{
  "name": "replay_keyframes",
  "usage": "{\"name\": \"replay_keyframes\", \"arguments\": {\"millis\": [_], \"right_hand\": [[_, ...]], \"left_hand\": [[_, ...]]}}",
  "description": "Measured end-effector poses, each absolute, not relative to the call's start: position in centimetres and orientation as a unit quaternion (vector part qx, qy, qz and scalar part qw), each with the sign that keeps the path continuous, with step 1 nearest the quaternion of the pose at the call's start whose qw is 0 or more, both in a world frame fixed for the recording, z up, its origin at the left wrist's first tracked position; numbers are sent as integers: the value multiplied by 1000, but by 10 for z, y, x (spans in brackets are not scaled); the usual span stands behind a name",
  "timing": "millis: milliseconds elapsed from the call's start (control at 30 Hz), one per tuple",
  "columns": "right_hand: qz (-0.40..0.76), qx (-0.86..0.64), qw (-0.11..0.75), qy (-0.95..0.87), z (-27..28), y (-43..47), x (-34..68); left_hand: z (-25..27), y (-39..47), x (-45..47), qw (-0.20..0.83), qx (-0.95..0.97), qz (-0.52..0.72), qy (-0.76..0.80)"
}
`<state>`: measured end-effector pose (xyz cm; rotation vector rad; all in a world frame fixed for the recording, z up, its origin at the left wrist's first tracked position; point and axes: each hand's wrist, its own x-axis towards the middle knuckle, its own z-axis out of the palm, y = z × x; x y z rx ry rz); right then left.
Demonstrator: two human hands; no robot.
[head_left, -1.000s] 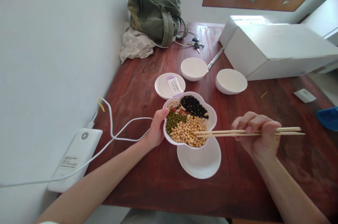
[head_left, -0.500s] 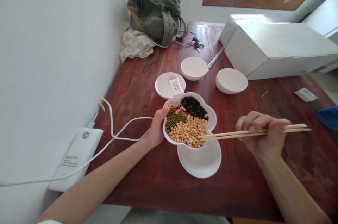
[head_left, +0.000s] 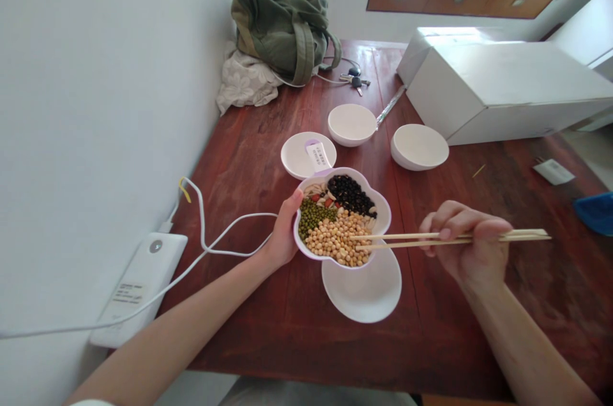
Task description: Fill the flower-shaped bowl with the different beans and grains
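My left hand grips the left rim of a flower-shaped bowl, thumb on top. In it lie yellow soybeans, green mung beans, black beans and some pale and red seeds near the far left edge. Wooden chopsticks are pinched in my right hand; their slightly parted tips reach over the soybeans. Whether a bean sits between the tips I cannot tell. Partly beneath the bowl is a white dish. Just beyond it stands a white plate with a paper label.
Two white bowls stand farther back. A large white box fills the back right, a green bag the back left. Keys lie near the bag. A white cable runs from a power bank on the left.
My right hand has shifted left, carrying the chopsticks farther over the soybeans. Their tips have spread apart. The held bowl has moved very slightly left.
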<state>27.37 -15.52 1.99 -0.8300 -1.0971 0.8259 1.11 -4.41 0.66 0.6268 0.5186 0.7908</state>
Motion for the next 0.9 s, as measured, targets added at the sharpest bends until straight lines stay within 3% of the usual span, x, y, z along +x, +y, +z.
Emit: {"name": "replay_keyframes", "arguments": {"millis": [267,900], "right_hand": [[356,-375,719,-464,30,-154,270],[378,-392,670,-505,32,-165,263]], "left_hand": [[7,-44,11,854,281,368,239],[4,-44,12,836,296,391,244]]}}
